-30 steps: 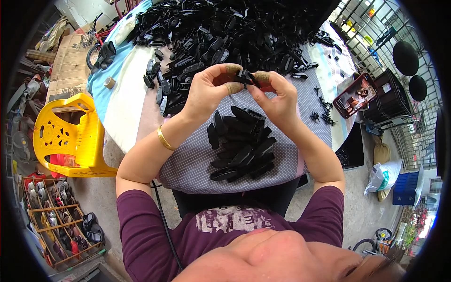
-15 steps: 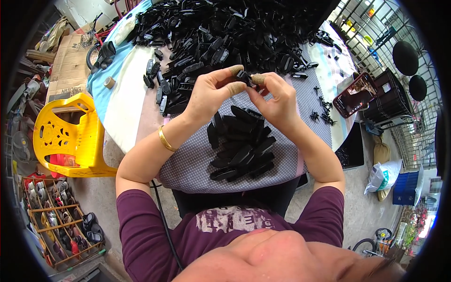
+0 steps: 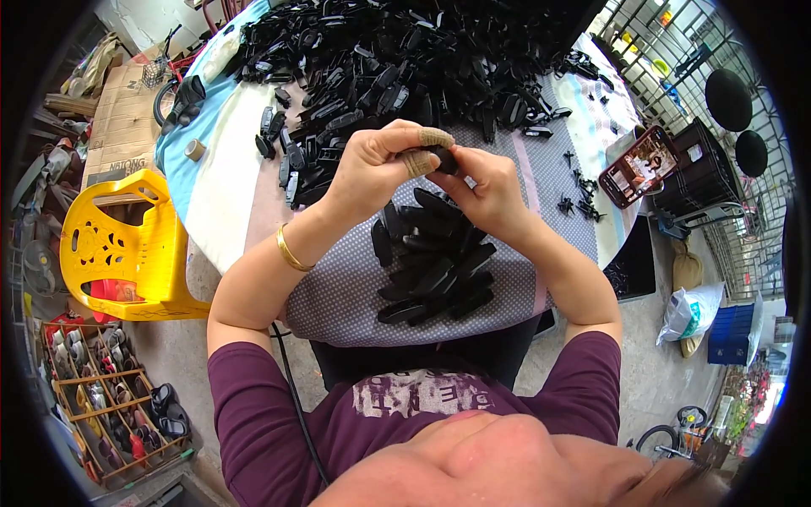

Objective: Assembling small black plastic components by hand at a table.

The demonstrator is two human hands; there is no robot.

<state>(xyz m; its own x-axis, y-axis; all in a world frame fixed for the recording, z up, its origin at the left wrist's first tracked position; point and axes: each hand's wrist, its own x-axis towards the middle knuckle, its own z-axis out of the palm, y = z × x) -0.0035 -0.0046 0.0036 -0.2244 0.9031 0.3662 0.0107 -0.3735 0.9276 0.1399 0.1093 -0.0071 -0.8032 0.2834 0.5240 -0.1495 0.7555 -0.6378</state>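
Black plastic part [image 3: 445,160], one, small: held above the table, between the heap at the far side and the pile at the near side; its finer form is hidden by the fingers.

Left hand [image 3: 372,167]: thumb and forefinger, both wrapped in tan tape, clamped on the part from the left; gold bangle [image 3: 290,249] at the wrist.

Right hand [image 3: 492,188]: thumb and fingers drawn together at the part's right side, touching it; how firmly they pinch, cannot tell.

Pile of elongated black pieces [image 3: 435,266]: near side, below the hands, overlapping one another on a dotted grey cloth [image 3: 338,296].

Heap of black pieces [image 3: 389,68]: large, spread over the far side of the table.

Small black bits [image 3: 583,190]: scattered to the right, on the table covering.

Phone [image 3: 639,166]: right edge of the table, tilted, screen lit.

Roll of tape [image 3: 194,149]: far left, on the table.

Yellow plastic chair [image 3: 160,262]: left, beside the table.

Shoe rack [image 3: 101,372]: near left, on the floor, filled with footwear.
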